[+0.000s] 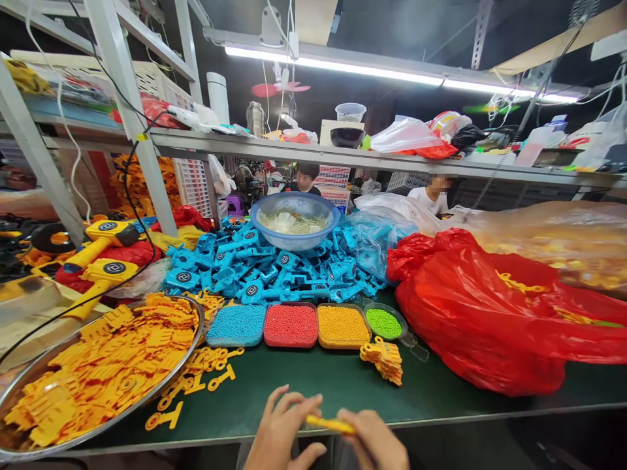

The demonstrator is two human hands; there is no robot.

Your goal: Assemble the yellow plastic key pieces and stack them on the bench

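Green counter under the work; metal basin of flat orange pieces at left; row of bead trays across the middle; left hand loosely spread, thumb apart, contact unclear; right hand pinching one end of a slim yellow piece by the front edge; judged best: right pinch steady, left fingertips light on the far end, piece kept above the counter.

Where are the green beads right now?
In the head view, the green beads sit right of centre, between the orange beads and the red plastic bag, beyond the stacked orange pieces.
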